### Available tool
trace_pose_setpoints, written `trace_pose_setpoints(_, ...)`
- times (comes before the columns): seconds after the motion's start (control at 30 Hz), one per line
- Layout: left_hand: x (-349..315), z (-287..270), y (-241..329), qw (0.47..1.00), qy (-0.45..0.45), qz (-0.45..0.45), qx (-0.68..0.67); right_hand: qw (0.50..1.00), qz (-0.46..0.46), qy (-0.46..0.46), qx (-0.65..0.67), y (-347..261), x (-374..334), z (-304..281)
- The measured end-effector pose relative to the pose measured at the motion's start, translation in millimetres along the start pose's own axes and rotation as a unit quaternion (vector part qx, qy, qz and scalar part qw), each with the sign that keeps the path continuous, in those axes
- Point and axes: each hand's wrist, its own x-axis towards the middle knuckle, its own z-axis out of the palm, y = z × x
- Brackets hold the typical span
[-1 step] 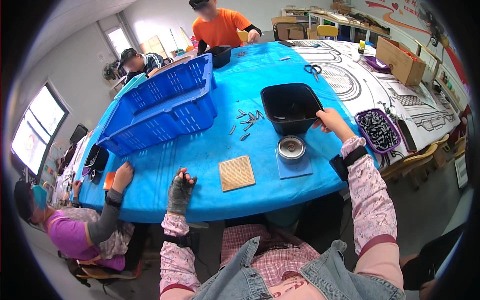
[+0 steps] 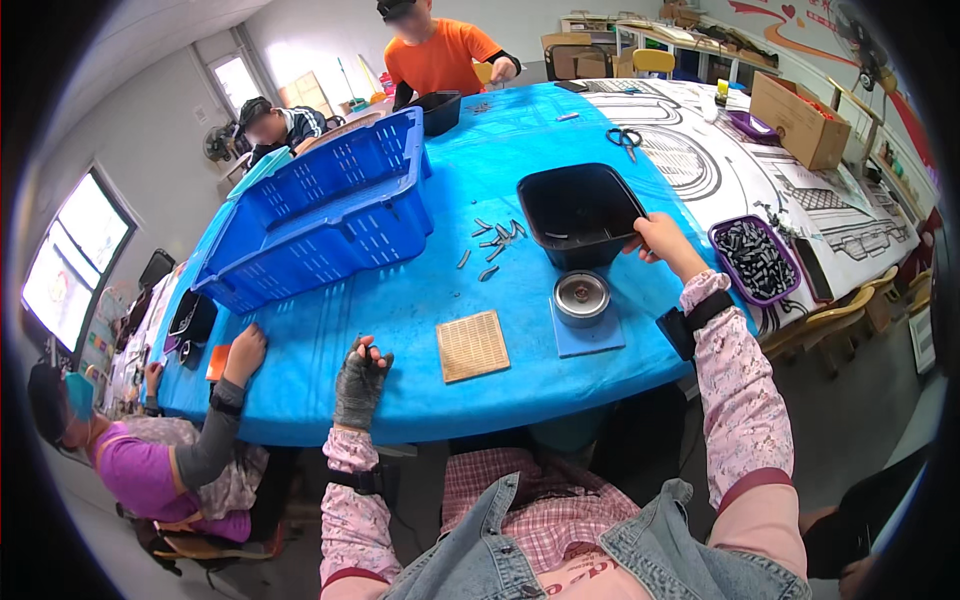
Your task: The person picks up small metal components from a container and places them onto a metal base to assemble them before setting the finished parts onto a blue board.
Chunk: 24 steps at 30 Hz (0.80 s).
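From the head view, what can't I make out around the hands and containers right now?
All in the head view:
- Left hand: whether it holds anything; its curled pose hides the palm.
- Right hand: its full grip on the black bin, partly hidden by the hand itself.
- Black bin: its whole floor; near wall and darkness hide it.
- Grey pieces: fine detail, too small.

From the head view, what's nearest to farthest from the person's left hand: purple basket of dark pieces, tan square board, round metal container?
1. Tan square board: just right of the left hand.
2. Round metal container: farther right, on a blue square.
3. Purple basket: right of the right hand.
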Motion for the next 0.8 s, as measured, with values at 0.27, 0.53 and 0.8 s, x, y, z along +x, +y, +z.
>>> trace_pose_setpoints(0.27,9,-7,-2,1.0,-0.014,0.021,-0.014,0.97,-0.179,0.157,0.049,-55,-94,-18)
trace_pose_setpoints(0.53,-57,151,76,0.807,0.069,0.346,0.473,0.971,-0.232,0.017,-0.045,-132,-233,36)
trace_pose_setpoints(0.8,-96,208,87,0.553,-0.218,0.236,0.769,0.894,-0.417,0.027,-0.164,-146,-261,87)
